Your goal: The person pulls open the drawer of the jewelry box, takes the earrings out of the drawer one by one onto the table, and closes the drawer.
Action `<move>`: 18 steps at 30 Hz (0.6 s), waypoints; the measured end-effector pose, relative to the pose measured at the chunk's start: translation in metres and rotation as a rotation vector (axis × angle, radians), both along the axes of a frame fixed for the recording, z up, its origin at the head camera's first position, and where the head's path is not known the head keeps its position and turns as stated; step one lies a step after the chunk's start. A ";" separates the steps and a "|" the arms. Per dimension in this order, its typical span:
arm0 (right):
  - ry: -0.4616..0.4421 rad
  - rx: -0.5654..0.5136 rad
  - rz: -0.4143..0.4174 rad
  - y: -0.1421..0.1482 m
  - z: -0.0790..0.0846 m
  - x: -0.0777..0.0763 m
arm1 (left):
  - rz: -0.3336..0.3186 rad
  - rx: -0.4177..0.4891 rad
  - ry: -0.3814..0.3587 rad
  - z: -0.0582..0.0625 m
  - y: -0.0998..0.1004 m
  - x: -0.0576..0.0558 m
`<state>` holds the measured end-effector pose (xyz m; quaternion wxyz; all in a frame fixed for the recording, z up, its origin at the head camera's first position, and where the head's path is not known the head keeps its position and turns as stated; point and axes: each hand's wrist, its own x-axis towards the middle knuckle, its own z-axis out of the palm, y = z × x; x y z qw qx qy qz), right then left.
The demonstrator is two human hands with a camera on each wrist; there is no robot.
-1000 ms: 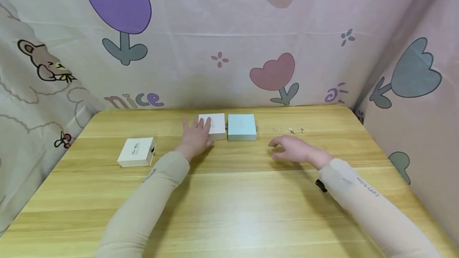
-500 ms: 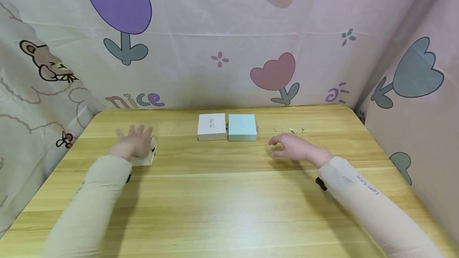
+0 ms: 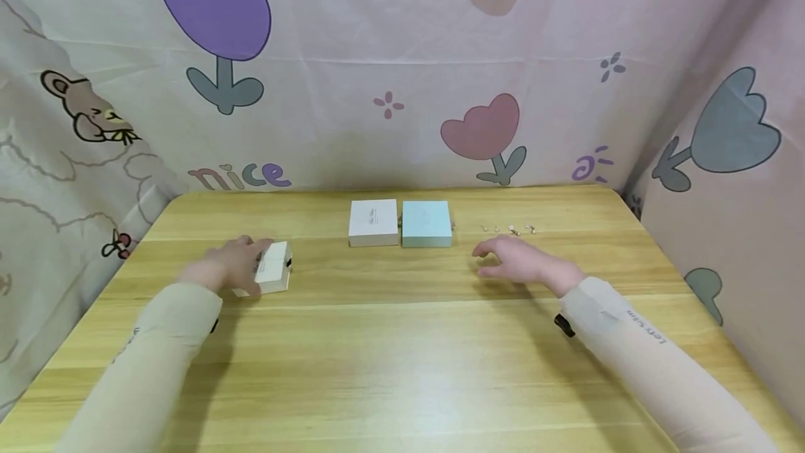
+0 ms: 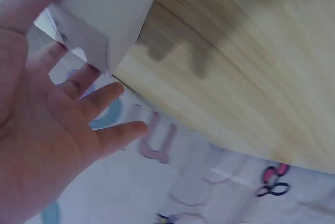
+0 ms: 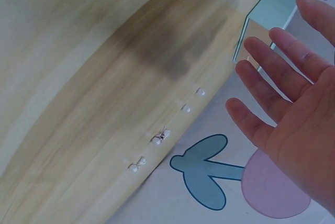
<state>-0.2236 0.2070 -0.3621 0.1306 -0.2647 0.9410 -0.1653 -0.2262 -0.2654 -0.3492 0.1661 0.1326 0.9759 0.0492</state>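
Note:
My left hand point(image 3: 231, 265) holds a small white gift box point(image 3: 274, 265) on the left side of the table. Its thumb lies along the near side and its fingertips reach the far side; the hand covers the box's left part. In the left wrist view, the thumb and the first fingers span the white box, while the last fingers are spread free. My right hand point(image 3: 520, 259) hovers over the table at right, holding nothing, its fingers loosely bent. Just beyond it lie several small earrings point(image 3: 514, 231) in a row, seen also in the right wrist view.
Toward the back edge of the wooden table point(image 3: 402, 369), a second white box point(image 3: 374, 223) stands beside a light blue box point(image 3: 426, 224). A printed cloth point(image 3: 327, 89) hangs behind the table and along both sides.
My left hand has left the white box at the back, swung left and taken hold of the left white box, which has shifted slightly right. The right hand stays put.

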 end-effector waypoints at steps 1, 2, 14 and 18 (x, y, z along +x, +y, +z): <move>0.001 -0.001 0.003 -0.001 0.000 0.000 | -0.009 -0.011 0.013 0.000 0.003 0.002; 0.000 -0.003 0.003 -0.001 0.000 0.000 | -0.021 -0.019 0.028 -0.001 0.007 0.004; 0.006 -0.009 -0.001 -0.003 -0.001 0.001 | -0.136 -0.023 0.121 -0.012 0.038 0.012; 0.019 -0.001 0.009 -0.002 -0.002 0.001 | -0.153 0.005 0.142 -0.016 0.045 0.013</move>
